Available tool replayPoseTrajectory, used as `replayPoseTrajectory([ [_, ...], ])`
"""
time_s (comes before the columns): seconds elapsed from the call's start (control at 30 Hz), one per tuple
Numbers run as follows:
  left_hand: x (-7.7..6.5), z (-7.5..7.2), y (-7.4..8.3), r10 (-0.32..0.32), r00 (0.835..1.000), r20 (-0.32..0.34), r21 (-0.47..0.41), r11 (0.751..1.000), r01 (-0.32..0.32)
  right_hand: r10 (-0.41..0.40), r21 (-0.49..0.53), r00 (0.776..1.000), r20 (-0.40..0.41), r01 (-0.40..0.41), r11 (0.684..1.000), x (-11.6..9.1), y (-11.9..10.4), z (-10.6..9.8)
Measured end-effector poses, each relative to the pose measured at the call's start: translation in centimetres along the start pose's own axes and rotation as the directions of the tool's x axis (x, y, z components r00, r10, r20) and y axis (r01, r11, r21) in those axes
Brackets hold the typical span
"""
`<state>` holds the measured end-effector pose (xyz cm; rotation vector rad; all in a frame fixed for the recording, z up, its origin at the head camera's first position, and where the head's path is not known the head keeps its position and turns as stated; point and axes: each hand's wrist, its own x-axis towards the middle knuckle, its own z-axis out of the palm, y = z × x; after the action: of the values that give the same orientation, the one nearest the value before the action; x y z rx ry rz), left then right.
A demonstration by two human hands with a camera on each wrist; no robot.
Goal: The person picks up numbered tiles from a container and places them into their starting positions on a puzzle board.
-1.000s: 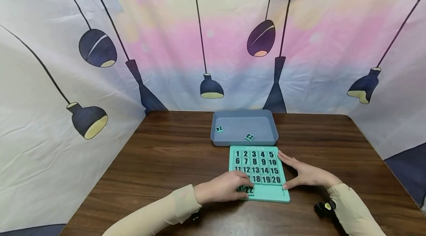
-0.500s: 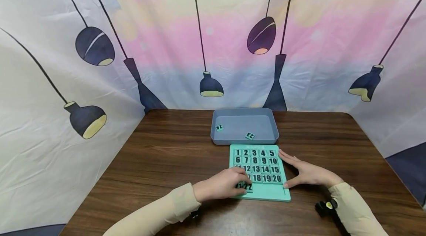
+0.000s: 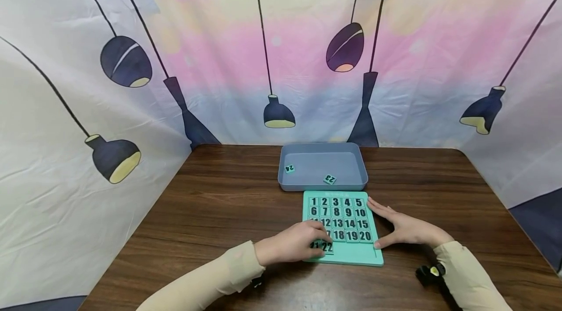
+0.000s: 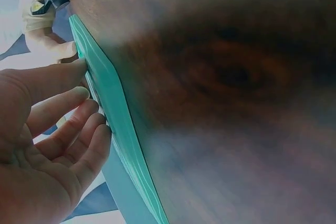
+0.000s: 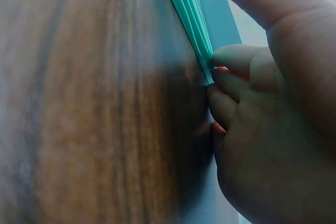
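A mint-green number board (image 3: 355, 253) lies on the table, with number tiles in rows from 1 through 20. In its bottom row sit tile 21, partly covered by fingers, and tile 22 (image 3: 327, 247). My left hand (image 3: 291, 243) comes in from the left, thumb and index finger pinching the 22 tile at its near and far sides. In the left wrist view, the fingertips meet the top of the board. My right hand (image 3: 406, 229) lies along the board's right edge, thumb and fingers spread and touching it. Fingers of the left hand hide tiles in the left columns.
Behind the board stands a shallow blue-grey tray (image 3: 311, 188) holding the 24 tile (image 3: 290, 168) and the 23 tile (image 3: 330, 179). All of this rests on a dark wooden table (image 3: 232, 194), with a lamp-patterned cloth (image 3: 219, 57) hanging behind.
The 22 tile has shifted slightly left and now lies level beside 21; my left fingers moved along with it. My right hand stays at the board's edge.
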<state>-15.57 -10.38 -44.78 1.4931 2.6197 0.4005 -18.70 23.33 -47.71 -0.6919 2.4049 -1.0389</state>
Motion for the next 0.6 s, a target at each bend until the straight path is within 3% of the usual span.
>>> replayPoseTrajectory([
  [0.17,0.5,-1.3,-0.6,-0.014,1.000,-0.018,-0.006,1.000,0.014,0.005,-0.003,1.000,0.003,-0.005,1.000,0.2,0.1,0.0],
  [0.33,1.6,-3.6,-1.9,-0.102,0.991,-0.086,-0.060,0.993,0.097,0.003,-0.007,1.000,0.015,-0.002,1.000,0.3,0.0,0.1],
  [0.6,5.1,-10.2,-4.1,-0.188,0.958,-0.216,-0.109,0.980,0.168,0.002,0.002,1.000,0.009,-0.002,1.000,0.0,0.0,0.0],
])
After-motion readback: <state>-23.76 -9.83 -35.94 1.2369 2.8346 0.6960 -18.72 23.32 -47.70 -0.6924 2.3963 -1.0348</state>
